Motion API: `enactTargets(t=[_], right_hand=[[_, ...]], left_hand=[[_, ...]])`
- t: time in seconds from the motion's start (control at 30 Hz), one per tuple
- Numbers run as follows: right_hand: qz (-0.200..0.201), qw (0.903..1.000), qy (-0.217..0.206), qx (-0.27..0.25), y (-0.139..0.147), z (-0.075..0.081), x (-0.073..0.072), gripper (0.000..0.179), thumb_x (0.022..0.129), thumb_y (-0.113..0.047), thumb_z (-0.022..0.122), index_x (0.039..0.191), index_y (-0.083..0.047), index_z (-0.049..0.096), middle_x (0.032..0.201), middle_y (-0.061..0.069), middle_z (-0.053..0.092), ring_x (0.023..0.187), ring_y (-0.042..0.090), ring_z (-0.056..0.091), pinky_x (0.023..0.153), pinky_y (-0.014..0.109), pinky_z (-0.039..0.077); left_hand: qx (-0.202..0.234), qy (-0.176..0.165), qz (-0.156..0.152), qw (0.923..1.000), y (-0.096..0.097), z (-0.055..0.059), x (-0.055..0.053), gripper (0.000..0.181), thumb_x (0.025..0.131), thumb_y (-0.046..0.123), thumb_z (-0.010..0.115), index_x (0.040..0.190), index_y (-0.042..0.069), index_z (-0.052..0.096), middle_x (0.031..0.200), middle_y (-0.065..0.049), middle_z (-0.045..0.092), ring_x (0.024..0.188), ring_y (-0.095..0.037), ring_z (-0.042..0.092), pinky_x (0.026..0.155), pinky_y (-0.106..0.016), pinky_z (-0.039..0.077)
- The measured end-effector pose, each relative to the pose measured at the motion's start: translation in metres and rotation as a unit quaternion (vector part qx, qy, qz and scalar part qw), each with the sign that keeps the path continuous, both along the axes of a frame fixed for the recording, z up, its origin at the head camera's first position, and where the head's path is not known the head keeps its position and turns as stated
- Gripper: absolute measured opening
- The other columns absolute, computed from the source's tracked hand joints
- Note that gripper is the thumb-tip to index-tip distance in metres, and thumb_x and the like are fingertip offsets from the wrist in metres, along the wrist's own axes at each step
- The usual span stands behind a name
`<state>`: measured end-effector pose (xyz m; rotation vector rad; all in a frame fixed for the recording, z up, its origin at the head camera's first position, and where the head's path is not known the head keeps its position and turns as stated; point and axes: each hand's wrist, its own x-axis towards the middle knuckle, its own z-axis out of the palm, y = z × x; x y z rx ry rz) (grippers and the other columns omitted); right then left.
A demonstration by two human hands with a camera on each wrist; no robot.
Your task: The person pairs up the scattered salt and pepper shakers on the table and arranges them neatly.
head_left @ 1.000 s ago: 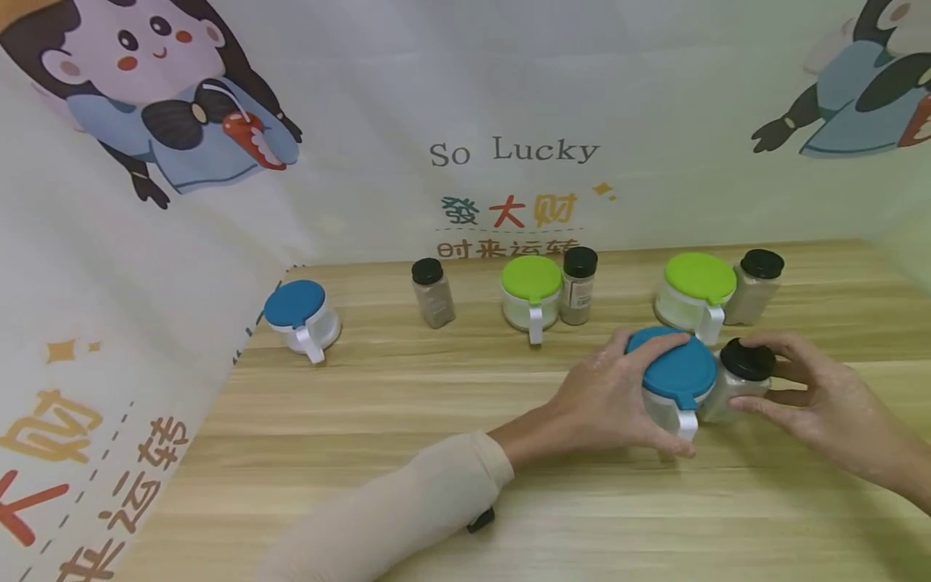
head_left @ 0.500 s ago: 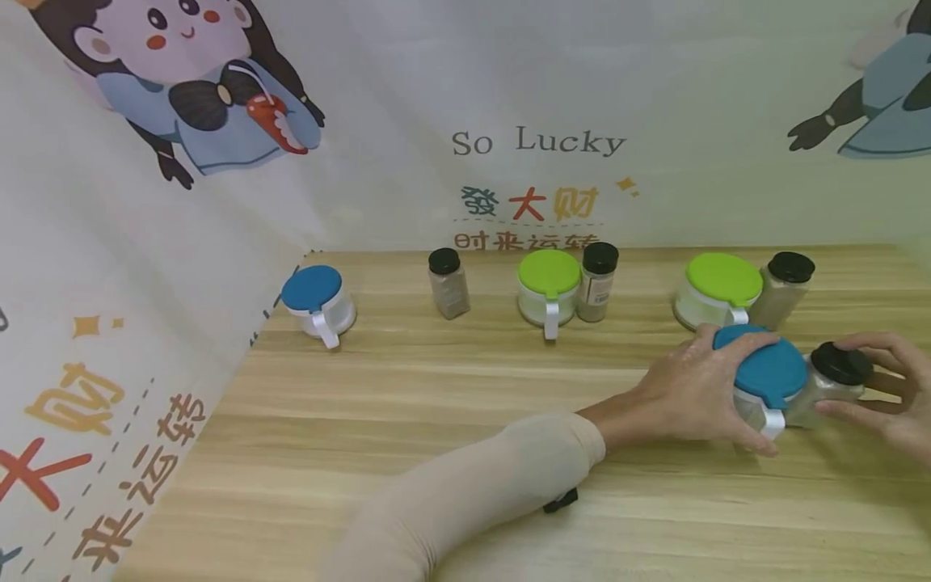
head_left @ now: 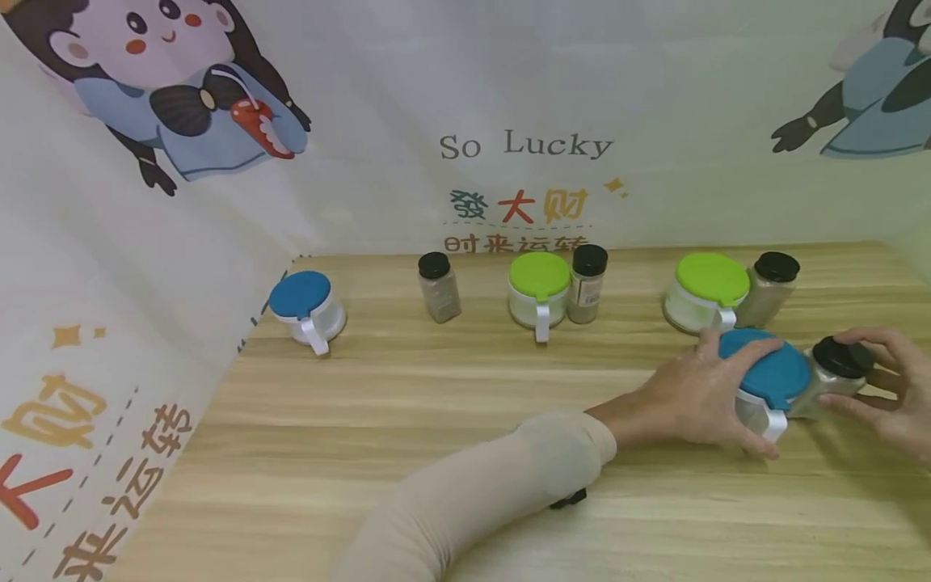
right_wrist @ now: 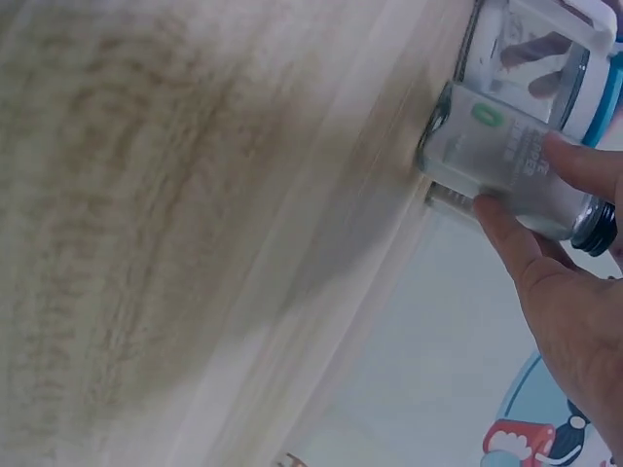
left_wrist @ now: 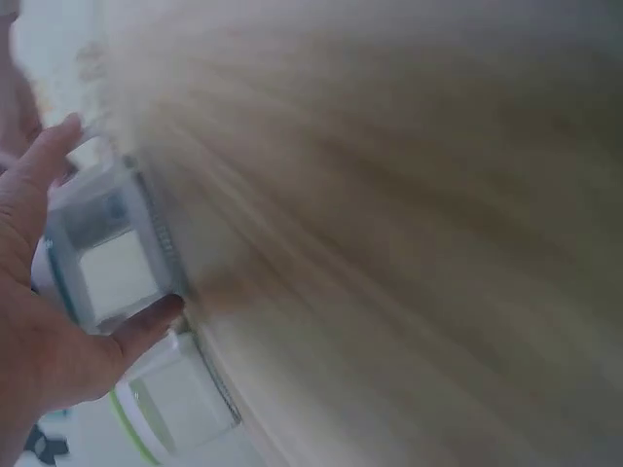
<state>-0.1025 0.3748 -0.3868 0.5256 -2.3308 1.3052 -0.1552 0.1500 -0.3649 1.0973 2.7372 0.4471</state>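
1. At far left, a blue pot (head_left: 301,297), well apart.
2. Farther right, a lone bottle (head_left: 440,291), then the middle green pot (head_left: 539,287), just beside a labelled bottle (head_left: 587,284).
3. Grasped in the left hand (head_left: 694,400): the near pot (head_left: 769,376), in front of the right green pot (head_left: 707,284), seemingly on the table (head_left: 240,469). Likely light, stiff, smooth; best held round its body, not from above.
4. Just beside it, pinched by the right hand (head_left: 900,411): the near bottle (head_left: 835,372). Probably hard, slippery, perhaps breakable; best gripped by its sides.
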Motion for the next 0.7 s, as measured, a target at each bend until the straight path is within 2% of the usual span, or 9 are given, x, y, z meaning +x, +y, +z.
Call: enactTargets(t=[0.1, 0.2, 0.27, 0.33, 0.47, 0.53, 0.6, 0.67, 0.7], right_hand=[[-0.001, 1.0000, 0.001, 0.001, 0.003, -0.003, 0.002, 0.073, 0.078, -0.021, 0.076, 0.135, 0.010, 0.046, 0.131, -0.020, 0.048, 0.107, -0.014, 0.047, 0.080, 0.004, 0.043], [-0.003, 1.0000, 0.001, 0.000, 0.004, -0.006, 0.005, 0.071, 0.079, -0.015, 0.077, 0.137, 0.009, 0.046, 0.132, -0.019, 0.048, 0.107, -0.014, 0.048, 0.081, 0.005, 0.043], [-0.001, 1.0000, -0.002, 0.006, 0.004, -0.008, 0.006, 0.070, 0.080, -0.006, 0.078, 0.139, 0.009, 0.044, 0.133, -0.019, 0.048, 0.107, -0.014, 0.049, 0.081, 0.005, 0.044], [-0.001, 0.9998, -0.013, 0.018, 0.003, -0.008, 0.009, 0.070, 0.080, 0.011, 0.078, 0.141, 0.008, 0.042, 0.133, -0.021, 0.047, 0.106, -0.015, 0.050, 0.080, 0.006, 0.046], [-0.006, 0.9980, -0.050, 0.039, 0.001, -0.004, 0.013, 0.086, 0.075, 0.031, 0.070, 0.147, 0.001, 0.036, 0.130, -0.026, 0.045, 0.108, -0.017, 0.047, 0.084, 0.007, 0.045], [-0.013, 0.9974, -0.051, 0.049, 0.001, -0.004, 0.014, 0.093, 0.075, 0.029, 0.070, 0.153, -0.004, 0.030, 0.133, -0.027, 0.041, 0.114, -0.016, 0.043, 0.098, 0.011, 0.038], [-0.019, 0.9980, -0.039, 0.045, 0.001, -0.004, 0.015, 0.100, 0.075, 0.028, 0.070, 0.156, -0.006, 0.023, 0.139, -0.024, 0.036, 0.122, -0.012, 0.036, 0.111, 0.018, 0.021], [-0.033, 0.9986, -0.012, 0.041, 0.003, -0.005, 0.015, 0.102, 0.075, 0.025, 0.071, 0.158, -0.005, 0.018, 0.147, -0.018, 0.031, 0.132, -0.006, 0.030, 0.115, 0.024, 0.008], [-0.040, 0.9985, 0.004, 0.038, 0.005, -0.007, 0.014, 0.101, 0.076, 0.023, 0.071, 0.158, -0.005, 0.019, 0.151, -0.014, 0.029, 0.136, -0.002, 0.028, 0.117, 0.027, 0.007]], left_hand=[[0.001, 0.011, -0.002, 0.9999, 0.003, -0.003, 0.003, 0.122, 0.065, 0.076, 0.080, 0.161, 0.045, 0.012, 0.156, -0.006, 0.025, 0.120, -0.009, 0.048, 0.082, -0.018, 0.047], [0.008, 0.014, 0.003, 0.9999, 0.004, -0.005, 0.005, 0.122, 0.064, 0.077, 0.080, 0.161, 0.045, 0.013, 0.155, -0.007, 0.027, 0.119, -0.010, 0.049, 0.080, -0.018, 0.047], [0.012, 0.016, 0.005, 0.9998, 0.003, -0.006, 0.006, 0.122, 0.064, 0.077, 0.080, 0.161, 0.044, 0.014, 0.157, -0.008, 0.024, 0.123, -0.011, 0.047, 0.083, -0.019, 0.047], [0.012, 0.017, 0.007, 0.9998, 0.002, -0.009, 0.007, 0.122, 0.065, 0.077, 0.080, 0.161, 0.044, 0.014, 0.159, -0.008, 0.023, 0.127, -0.012, 0.045, 0.086, -0.020, 0.047], [0.017, 0.009, 0.028, 0.9994, -0.002, -0.009, 0.009, 0.127, 0.062, 0.077, 0.082, 0.161, 0.047, 0.008, 0.157, -0.006, 0.028, 0.129, -0.014, 0.044, 0.085, -0.022, 0.048], [0.020, 0.008, 0.044, 0.9988, -0.004, -0.006, 0.011, 0.132, 0.059, 0.078, 0.082, 0.160, 0.050, 0.002, 0.156, -0.005, 0.030, 0.127, -0.015, 0.046, 0.079, -0.022, 0.049], [0.029, 0.006, 0.054, 0.9981, -0.008, -0.001, 0.013, 0.136, 0.057, 0.079, 0.082, 0.159, 0.051, -0.004, 0.154, -0.005, 0.032, 0.122, -0.015, 0.049, 0.073, -0.021, 0.049], [0.041, 0.009, 0.052, 0.9977, -0.015, 0.003, 0.017, 0.137, 0.057, 0.080, 0.082, 0.159, 0.050, -0.005, 0.152, -0.005, 0.034, 0.117, -0.014, 0.050, 0.068, -0.021, 0.048], [0.050, 0.009, 0.048, 0.9976, -0.019, 0.005, 0.019, 0.137, 0.058, 0.079, 0.082, 0.159, 0.050, -0.004, 0.150, -0.005, 0.035, 0.116, -0.012, 0.050, 0.067, -0.021, 0.047]])
